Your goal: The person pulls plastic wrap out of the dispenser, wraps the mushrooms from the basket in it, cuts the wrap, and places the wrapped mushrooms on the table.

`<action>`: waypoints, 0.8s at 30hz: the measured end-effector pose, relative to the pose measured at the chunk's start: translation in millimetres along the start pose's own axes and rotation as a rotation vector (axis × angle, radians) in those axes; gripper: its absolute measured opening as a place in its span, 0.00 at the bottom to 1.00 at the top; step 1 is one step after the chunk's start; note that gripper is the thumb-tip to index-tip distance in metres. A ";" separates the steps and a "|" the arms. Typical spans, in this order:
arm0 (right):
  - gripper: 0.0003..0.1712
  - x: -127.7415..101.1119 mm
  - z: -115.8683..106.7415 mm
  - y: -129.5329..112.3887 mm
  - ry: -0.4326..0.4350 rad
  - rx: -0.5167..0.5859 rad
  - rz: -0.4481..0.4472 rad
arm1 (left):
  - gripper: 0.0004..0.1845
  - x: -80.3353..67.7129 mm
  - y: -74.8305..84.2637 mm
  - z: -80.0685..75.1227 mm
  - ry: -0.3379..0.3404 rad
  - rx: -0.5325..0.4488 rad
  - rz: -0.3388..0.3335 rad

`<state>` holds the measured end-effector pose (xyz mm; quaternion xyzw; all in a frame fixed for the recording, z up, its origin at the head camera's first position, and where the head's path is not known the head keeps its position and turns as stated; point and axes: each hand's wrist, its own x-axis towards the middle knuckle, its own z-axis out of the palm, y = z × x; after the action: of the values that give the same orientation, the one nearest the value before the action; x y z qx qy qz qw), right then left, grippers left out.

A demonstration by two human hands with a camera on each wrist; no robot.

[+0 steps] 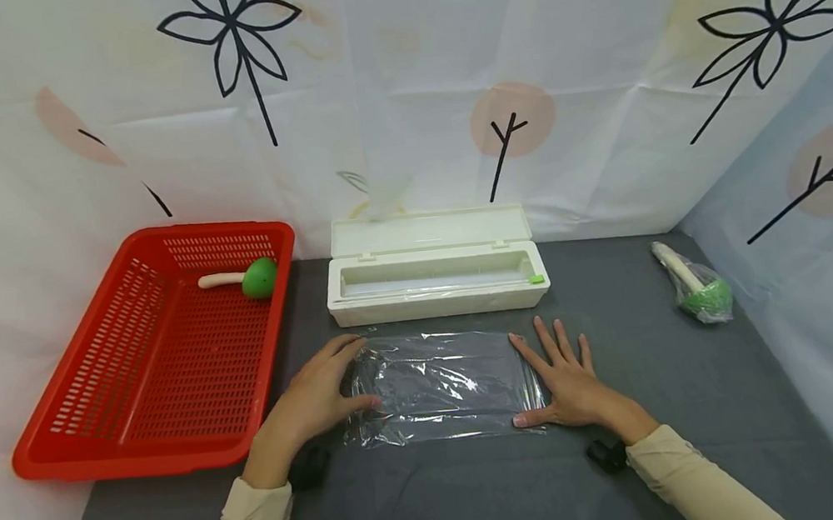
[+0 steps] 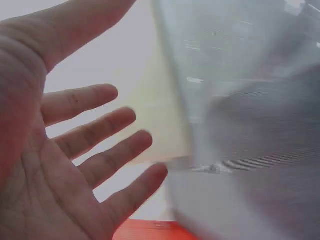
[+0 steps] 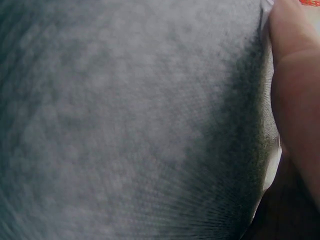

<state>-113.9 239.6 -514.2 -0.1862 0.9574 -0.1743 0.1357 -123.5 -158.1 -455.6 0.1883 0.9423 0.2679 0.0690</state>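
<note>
A clear sheet of plastic film (image 1: 443,379) lies flat and wrinkled on the dark table, directly before the white cling film dispenser box (image 1: 439,306). My left hand (image 1: 316,395) is at the film's left edge, thumb and fingers apart. In the left wrist view those fingers (image 2: 112,157) show extended and spread, with nothing between them. Across from it, my right hand (image 1: 567,383) rests palm down with spread fingers, fingertips and thumb on the film's right edge. The right wrist view holds mostly grey cloth and the thumb (image 3: 295,75).
The dispenser's lid (image 1: 429,230) stands raised, and a small green slider (image 1: 535,279) sits at its right front. At left is a red plastic basket (image 1: 254,447) holding a green-topped toy vegetable (image 1: 260,278) with a pale stem. A similar one, film-wrapped (image 1: 706,299), lies far right.
</note>
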 end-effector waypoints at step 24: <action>0.71 0.2 0.2 -1.7 0.008 -0.002 -0.006 | 0.37 39.9 -99.3 -124.1 0.465 -0.352 -0.227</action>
<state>-113.5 238.0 -513.8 -0.1886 0.9575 -0.1743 0.1311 -220.4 -279.9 -404.3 0.0009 0.8869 0.4536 -0.0871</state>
